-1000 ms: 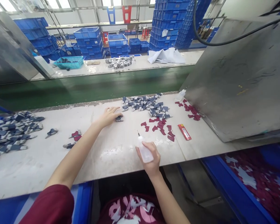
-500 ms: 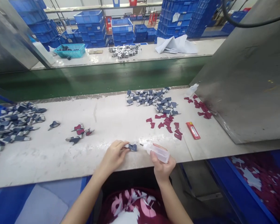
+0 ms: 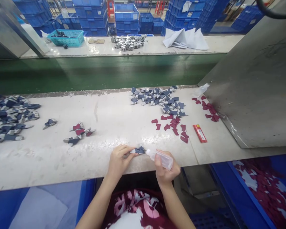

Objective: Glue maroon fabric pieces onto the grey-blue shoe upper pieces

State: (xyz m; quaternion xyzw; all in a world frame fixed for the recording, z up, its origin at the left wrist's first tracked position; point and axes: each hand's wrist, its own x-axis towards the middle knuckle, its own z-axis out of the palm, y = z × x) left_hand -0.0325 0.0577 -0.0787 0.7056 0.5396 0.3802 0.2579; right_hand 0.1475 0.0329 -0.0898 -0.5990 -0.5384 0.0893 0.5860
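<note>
Between thumb and fingers, my left hand (image 3: 120, 159) pinches a small dark blue and white part (image 3: 139, 150) just above the table near its front edge. My right hand (image 3: 167, 168) is wrapped round a translucent squeeze bottle (image 3: 165, 160), tilted so its thin tip meets or nearly meets the part; actual contact cannot be made out. Beyond the hands lie flat maroon pieces (image 3: 173, 122) and a heap of blue and white parts (image 3: 157, 98). To the left is a small group of parts, some with maroon faces (image 3: 78, 131).
A large pile of blue and white parts (image 3: 11, 117) covers the table's left end. On the right lie a red packet (image 3: 200, 133) and more maroon pieces (image 3: 211, 111) beside a metal panel (image 3: 257, 95). A raised shelf (image 3: 152, 49) behind carries a turquoise basket (image 3: 66, 38).
The bottle's tip has come up to the part, closing the gap between them. My left hand has shifted slightly right with the part. The camera view has tilted a little downward.
</note>
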